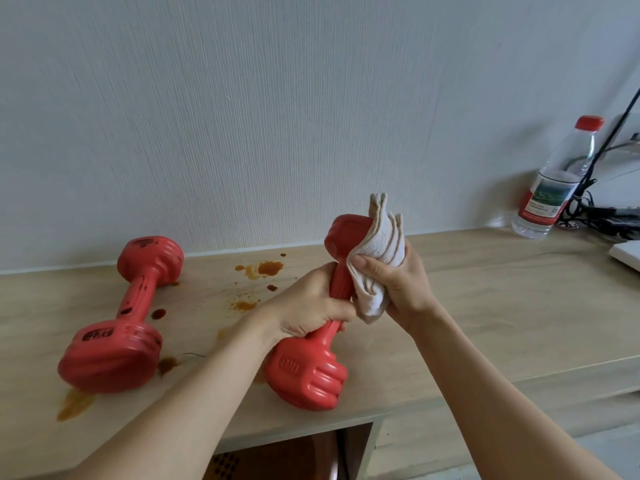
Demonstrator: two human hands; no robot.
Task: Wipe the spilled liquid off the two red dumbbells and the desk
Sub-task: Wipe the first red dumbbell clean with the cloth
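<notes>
My left hand (pixel 311 303) grips the handle of a red dumbbell (pixel 306 374), holding it tilted above the light wooden desk (pixel 485 323). My right hand (pixel 394 282) holds a crumpled white cloth (pixel 379 251) pressed against the upper handle and far head of that dumbbell. A second red dumbbell (pixel 121 327) lies on the desk to the left, with dark spots on its handle and heads. Brown spilled liquid (pixel 263 270) sits in patches on the desk between and around the dumbbells, with another puddle (pixel 74 403) by the near left edge.
A plastic water bottle (pixel 554 181) with a red cap stands at the back right by black cables (pixel 585 202). A white flat object (pixel 627 258) lies at the far right edge. A wall rises behind the desk. Below the desk's front edge is an opening showing a brown chair (pixel 298 455).
</notes>
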